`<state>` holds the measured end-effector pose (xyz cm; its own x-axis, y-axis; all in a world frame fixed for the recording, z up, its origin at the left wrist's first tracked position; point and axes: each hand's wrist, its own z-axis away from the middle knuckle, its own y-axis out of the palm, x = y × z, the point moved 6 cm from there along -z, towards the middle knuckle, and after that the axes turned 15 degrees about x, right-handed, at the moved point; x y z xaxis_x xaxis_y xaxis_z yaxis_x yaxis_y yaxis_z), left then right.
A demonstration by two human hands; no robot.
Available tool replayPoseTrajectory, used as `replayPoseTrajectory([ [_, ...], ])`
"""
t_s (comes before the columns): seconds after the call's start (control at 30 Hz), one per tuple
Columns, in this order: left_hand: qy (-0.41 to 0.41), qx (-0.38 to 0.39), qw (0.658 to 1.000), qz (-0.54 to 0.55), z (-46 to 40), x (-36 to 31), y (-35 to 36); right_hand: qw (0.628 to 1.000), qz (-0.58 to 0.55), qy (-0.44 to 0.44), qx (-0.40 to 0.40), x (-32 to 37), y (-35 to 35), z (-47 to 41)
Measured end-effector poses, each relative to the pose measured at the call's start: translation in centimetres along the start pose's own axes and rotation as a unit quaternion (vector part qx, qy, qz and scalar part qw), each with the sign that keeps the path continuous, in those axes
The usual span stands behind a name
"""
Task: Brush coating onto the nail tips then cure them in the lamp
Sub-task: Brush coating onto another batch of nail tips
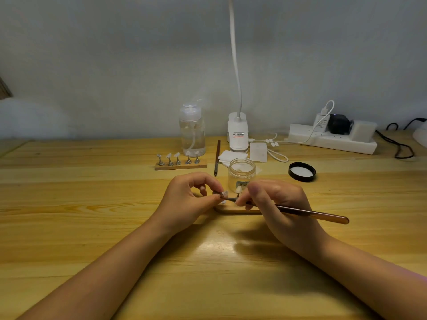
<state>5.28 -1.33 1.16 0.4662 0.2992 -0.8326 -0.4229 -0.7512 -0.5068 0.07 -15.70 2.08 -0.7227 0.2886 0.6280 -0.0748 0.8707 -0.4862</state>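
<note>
My left hand [188,199] pinches a small metal stand with a clear nail tip [223,194] on it, held just above a wooden strip [235,211]. My right hand [275,204] grips a brown-handled brush [312,214], whose tip touches that nail tip. Another nail tip [238,189] stands on the strip between my hands. Behind them is an open clear jar [241,173]. Farther back, a second wooden strip [181,166] carries several nail tips on metal stands. A white dome at the right edge [420,135] may be the lamp; I cannot tell.
A clear pump bottle [192,132], a second brush [217,157], white wipes [231,157], the jar's black lid [302,171], a clip desk lamp [238,132] and a power strip [332,139] with cables stand along the back of the wooden table [92,204].
</note>
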Motion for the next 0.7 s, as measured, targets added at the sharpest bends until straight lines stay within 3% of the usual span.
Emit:
replayPoseTrajectory([
  [0.2,0.002,-0.006,1.0,-0.008,-0.19,-0.15,0.04,0.999,-0.001,0.008,-0.048,-0.14,-0.61,0.12],
  [0.4,0.01,-0.003,1.0,-0.008,-0.15,-0.07,0.05,1.0,0.01,-0.004,0.008,-0.02,0.21,0.02],
  [0.57,0.002,-0.009,1.0,-0.013,0.11,0.07,-0.07,0.999,-0.013,0.009,-0.045,-0.33,-0.46,-0.14],
  [0.7,0.007,-0.008,1.0,-0.015,-0.08,0.02,-0.03,1.0,-0.004,0.014,-0.014,-0.34,-0.14,0.05],
])
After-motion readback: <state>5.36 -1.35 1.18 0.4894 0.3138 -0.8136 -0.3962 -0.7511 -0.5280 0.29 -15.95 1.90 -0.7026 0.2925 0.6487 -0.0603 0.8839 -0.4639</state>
